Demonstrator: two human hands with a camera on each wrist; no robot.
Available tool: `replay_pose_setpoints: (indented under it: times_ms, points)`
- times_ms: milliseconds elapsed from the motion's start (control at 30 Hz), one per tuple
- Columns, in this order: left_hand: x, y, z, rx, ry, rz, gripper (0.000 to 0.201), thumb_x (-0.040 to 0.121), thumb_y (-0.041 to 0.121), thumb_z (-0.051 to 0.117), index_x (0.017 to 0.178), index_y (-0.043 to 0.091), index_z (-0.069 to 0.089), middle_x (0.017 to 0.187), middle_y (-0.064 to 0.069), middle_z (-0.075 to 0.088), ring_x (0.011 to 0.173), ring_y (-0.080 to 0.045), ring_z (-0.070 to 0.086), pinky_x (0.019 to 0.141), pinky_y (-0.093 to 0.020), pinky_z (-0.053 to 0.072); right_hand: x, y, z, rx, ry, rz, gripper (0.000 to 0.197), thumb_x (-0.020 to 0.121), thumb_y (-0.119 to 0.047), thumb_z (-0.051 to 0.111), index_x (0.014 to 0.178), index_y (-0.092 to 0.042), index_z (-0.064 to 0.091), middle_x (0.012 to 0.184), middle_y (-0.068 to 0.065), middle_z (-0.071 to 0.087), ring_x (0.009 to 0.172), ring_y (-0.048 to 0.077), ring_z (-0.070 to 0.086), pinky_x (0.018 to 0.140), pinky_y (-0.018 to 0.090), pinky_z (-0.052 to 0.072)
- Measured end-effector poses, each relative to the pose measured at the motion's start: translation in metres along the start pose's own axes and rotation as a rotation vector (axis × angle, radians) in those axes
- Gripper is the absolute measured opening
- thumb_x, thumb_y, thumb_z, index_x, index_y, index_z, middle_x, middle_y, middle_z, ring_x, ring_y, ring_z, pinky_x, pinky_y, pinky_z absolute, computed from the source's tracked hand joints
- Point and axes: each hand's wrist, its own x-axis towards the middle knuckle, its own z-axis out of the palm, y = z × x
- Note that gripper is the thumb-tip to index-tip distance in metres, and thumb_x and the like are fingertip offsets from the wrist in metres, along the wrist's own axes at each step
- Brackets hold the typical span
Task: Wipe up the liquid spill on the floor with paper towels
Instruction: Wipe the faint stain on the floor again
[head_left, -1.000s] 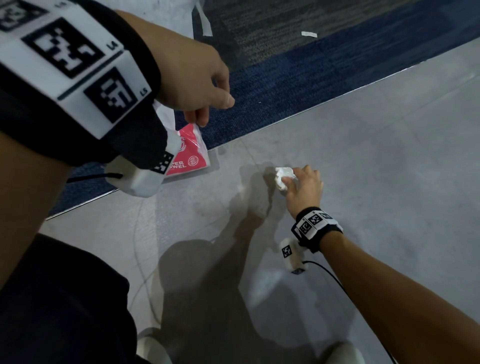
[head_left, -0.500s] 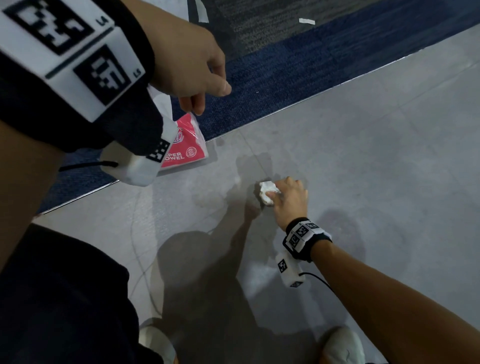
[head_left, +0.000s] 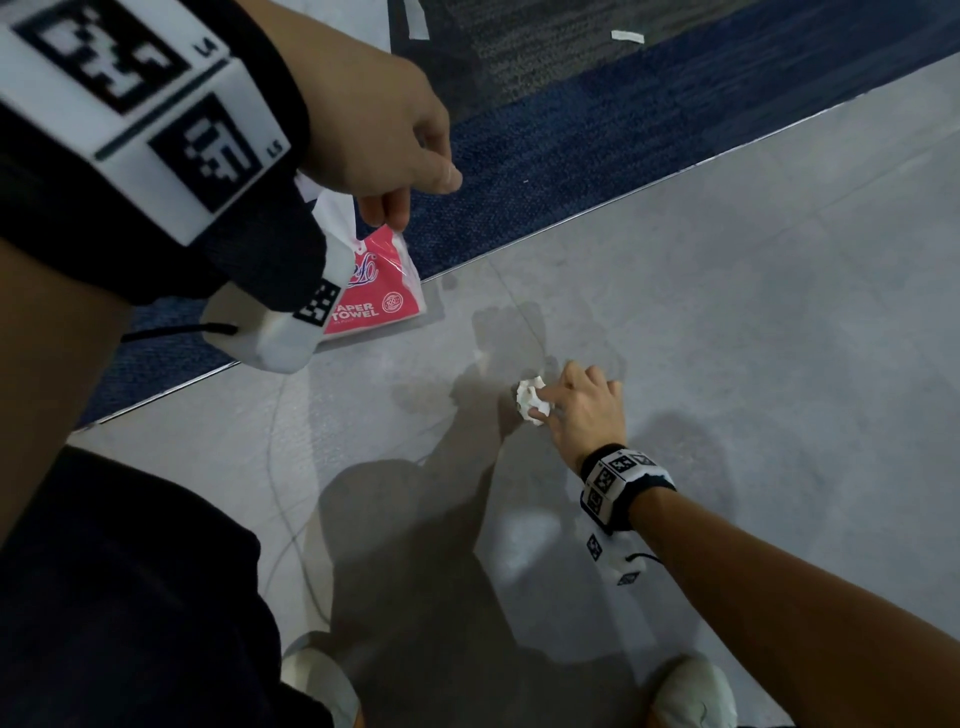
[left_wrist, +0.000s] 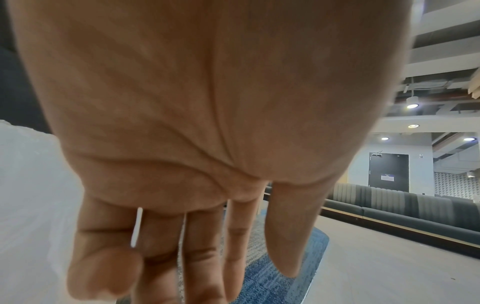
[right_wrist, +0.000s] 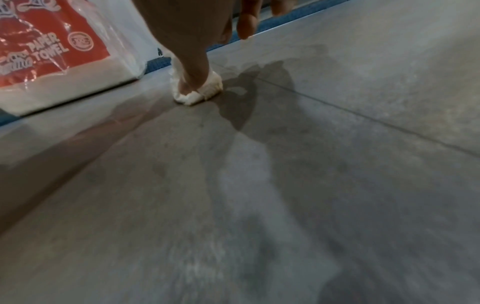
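A crumpled white paper towel wad (head_left: 531, 399) lies on the grey floor (head_left: 779, 322), and my right hand (head_left: 551, 404) grips it and presses it down. In the right wrist view a finger pushes into the wad (right_wrist: 207, 90), and my right hand (right_wrist: 193, 87) sits at the near edge of a dark wet patch (right_wrist: 249, 102). In the head view the wet patch (head_left: 514, 332) spreads just beyond the wad. My left hand (head_left: 410, 197) hangs raised close to my head, fingers loose and empty. Its fingers (left_wrist: 202, 257) point down, relaxed.
A pink paper towel pack (head_left: 376, 293) lies at the floor's edge beside blue carpet (head_left: 571, 145); it is also in the right wrist view (right_wrist: 52, 51). My two light shoes (head_left: 322, 686) (head_left: 691, 696) stand at the bottom. A thin cable (head_left: 283, 519) runs over the floor at left.
My right hand has dragged the wad across the wet floor toward me and slightly left. The left hand stays raised and empty.
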Motion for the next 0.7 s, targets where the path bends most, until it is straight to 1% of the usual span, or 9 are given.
replay_pose_setpoints:
  times_ms: [67,167,233,300,367,467,567,633,700]
  points:
    - [-0.001,0.000,0.000,-0.022,0.012,-0.005,0.032,0.096,0.037,0.046,0.113,0.014,0.059,0.072,0.001,0.070,0.070,-0.014,0.066,0.063,-0.026,0.045,-0.006,-0.001,0.002,0.011,-0.015,-0.017,0.018,0.070,-0.017,0.075,0.084,-0.029,0.073,0.082,0.000,0.052,0.078,0.026,0.047,0.066,0.035,0.027]
    - [-0.002,0.001,-0.002,-0.040,0.017,-0.009,0.032,0.096,0.036,0.046,0.114,0.014,0.059,0.073,0.001,0.070,0.069,-0.013,0.065,0.059,-0.022,0.040,-0.013,-0.002,0.008,0.043,-0.041,-0.047,0.026,0.068,-0.009,0.073,0.083,-0.030,0.073,0.080,-0.001,0.052,0.077,0.026,0.048,0.065,0.033,0.025]
    - [-0.001,0.003,-0.002,-0.041,0.017,0.002,0.032,0.096,0.037,0.045,0.113,0.014,0.059,0.073,0.002,0.070,0.069,-0.013,0.065,0.061,-0.022,0.041,-0.013,-0.007,0.012,0.055,-0.034,-0.082,0.027,0.068,-0.007,0.072,0.082,-0.030,0.073,0.081,-0.002,0.051,0.077,0.025,0.047,0.065,0.034,0.029]
    - [0.001,0.006,-0.002,-0.049,0.017,0.021,0.033,0.096,0.037,0.045,0.112,0.013,0.059,0.073,0.001,0.070,0.071,-0.014,0.066,0.068,-0.022,0.044,-0.016,-0.019,0.015,0.097,-0.012,-0.141,0.024,0.069,-0.008,0.070,0.081,-0.028,0.073,0.082,-0.002,0.052,0.077,0.026,0.048,0.064,0.036,0.033]
    - [0.003,0.009,-0.001,-0.056,0.020,0.030,0.033,0.096,0.037,0.045,0.112,0.012,0.059,0.072,0.001,0.070,0.071,-0.015,0.066,0.075,-0.021,0.044,-0.016,-0.027,0.014,0.148,0.006,-0.140,0.019,0.074,-0.016,0.059,0.082,-0.026,0.073,0.082,-0.001,0.055,0.078,0.026,0.048,0.065,0.037,0.035]
    - [0.003,0.011,0.000,-0.062,0.025,0.033,0.033,0.096,0.036,0.046,0.112,0.012,0.059,0.072,0.001,0.070,0.070,-0.014,0.066,0.076,-0.021,0.043,-0.002,-0.005,0.011,0.202,0.174,0.049,0.029,0.070,-0.024,0.044,0.078,-0.024,0.072,0.081,0.004,0.059,0.078,0.031,0.052,0.064,0.038,0.037]
    - [0.001,0.009,-0.001,-0.041,0.017,0.019,0.032,0.096,0.037,0.046,0.112,0.013,0.059,0.073,0.001,0.070,0.071,-0.013,0.066,0.067,-0.021,0.042,0.013,0.037,0.003,0.239,0.187,0.329,0.014,0.072,-0.016,0.064,0.080,-0.022,0.074,0.087,0.006,0.058,0.087,0.035,0.052,0.071,0.039,0.035]
    - [-0.001,0.007,-0.001,-0.032,0.014,0.003,0.032,0.096,0.037,0.045,0.114,0.014,0.059,0.073,0.002,0.070,0.071,-0.012,0.065,0.062,-0.020,0.041,0.017,0.049,0.003,0.226,0.146,0.399,0.014,0.073,-0.014,0.073,0.083,-0.023,0.075,0.089,0.006,0.056,0.091,0.033,0.051,0.074,0.038,0.032]
    - [-0.003,0.007,-0.001,-0.028,0.016,-0.004,0.033,0.096,0.037,0.045,0.114,0.014,0.059,0.073,0.002,0.070,0.071,-0.012,0.065,0.061,-0.021,0.040,0.016,0.047,0.005,0.245,0.121,0.429,0.012,0.075,-0.017,0.074,0.086,-0.022,0.075,0.091,0.006,0.056,0.094,0.032,0.049,0.076,0.038,0.031]
